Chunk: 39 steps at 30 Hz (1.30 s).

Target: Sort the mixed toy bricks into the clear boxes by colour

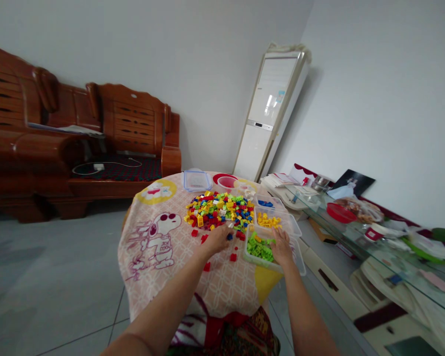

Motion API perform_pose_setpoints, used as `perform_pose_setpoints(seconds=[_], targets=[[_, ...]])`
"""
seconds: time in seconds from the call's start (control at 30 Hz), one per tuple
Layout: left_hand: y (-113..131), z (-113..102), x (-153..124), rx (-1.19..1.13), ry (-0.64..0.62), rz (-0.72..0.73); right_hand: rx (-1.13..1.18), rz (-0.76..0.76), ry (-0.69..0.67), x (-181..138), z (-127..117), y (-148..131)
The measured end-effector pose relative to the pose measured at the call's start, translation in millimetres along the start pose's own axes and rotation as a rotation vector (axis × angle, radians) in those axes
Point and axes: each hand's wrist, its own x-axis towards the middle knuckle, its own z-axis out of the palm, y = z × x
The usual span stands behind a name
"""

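Note:
A heap of small coloured bricks [219, 209] lies on a round table covered with a pink cartoon cloth [159, 242]. My left hand [218, 239] rests at the heap's near edge, fingers curled among loose red and blue bricks; whether it holds one is hidden. My right hand [281, 246] lies over a clear tray of green bricks [260, 247], fingers spread downward. Beyond it stand a tray of yellow bricks [270, 220] and a tray of blue bricks [266, 203].
A clear lid [196, 180] and a red bowl [227, 182] sit at the table's far side. A wooden sofa [77, 143] stands left, a tall air conditioner [270, 113] behind, and a cluttered glass-topped cabinet [359, 222] right.

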Motion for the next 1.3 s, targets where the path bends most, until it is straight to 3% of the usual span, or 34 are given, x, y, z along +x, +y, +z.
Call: perform_pose_setpoints(seconds=[0.2,0.33,0.47,0.6,0.83,1.1,1.3], targets=[[6.6,-0.9,8.1,-0.066,0.105,-0.006,-0.025,0.003,-0.018,0.0,-1.2,-0.6],[37.4,-2.3,37.4,-0.203,0.181,0.038,-0.04,-0.015,-0.027,0.0,-2.4,-1.2],[75.8,14.0,73.4,-0.348,0.171,0.054,-0.035,0.011,0.006,-0.8,-1.1,-1.0],[90.6,39.9,91.6,-0.368,0.241,0.08,-0.039,0.023,0.015,-0.5,0.5,-0.4],[77.3,68.6,69.6,-0.141,0.135,0.174,-0.04,0.014,0.001,-0.6,-1.3,-4.0],[79.6,66.4,63.4,0.017,0.032,0.232,-0.011,0.022,-0.001,-1.3,-4.1,-5.9],[80.1,65.2,59.6,0.008,0.057,0.238,-0.012,0.026,-0.031,-1.5,-7.7,-8.6]])
